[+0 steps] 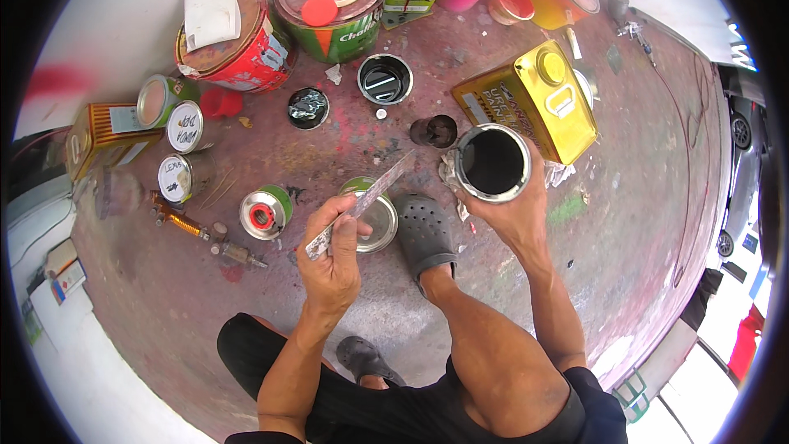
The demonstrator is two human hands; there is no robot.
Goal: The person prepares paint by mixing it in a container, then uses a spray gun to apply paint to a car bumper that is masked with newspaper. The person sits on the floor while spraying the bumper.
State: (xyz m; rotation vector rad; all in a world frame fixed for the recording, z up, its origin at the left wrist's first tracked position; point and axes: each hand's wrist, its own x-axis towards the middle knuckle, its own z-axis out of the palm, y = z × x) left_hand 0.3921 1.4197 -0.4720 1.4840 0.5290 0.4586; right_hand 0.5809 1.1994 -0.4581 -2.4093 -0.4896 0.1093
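Observation:
My left hand (333, 271) is closed around a flat, paint-stained metal strip (385, 180), its free end slanting up and to the right. In my right hand (519, 218) is an open paint can (526, 166), tipped so that its black contents show. The strip's tip is apart from this can. Below the strip, a small can with a silver lid (380, 228) stands partly hidden by my left hand. A dark little cup (436, 131) is just left of the held can. Behind it stands a yellow rectangular tin (567, 111).
An open can with a black inside (385, 80) and a black-smeared lid (308, 108) are farther off. Large paint tins (329, 4) line the wall. A spray gun (226, 251) lies at left near a green-and-silver can (275, 201). A hose (680, 131) trails at right.

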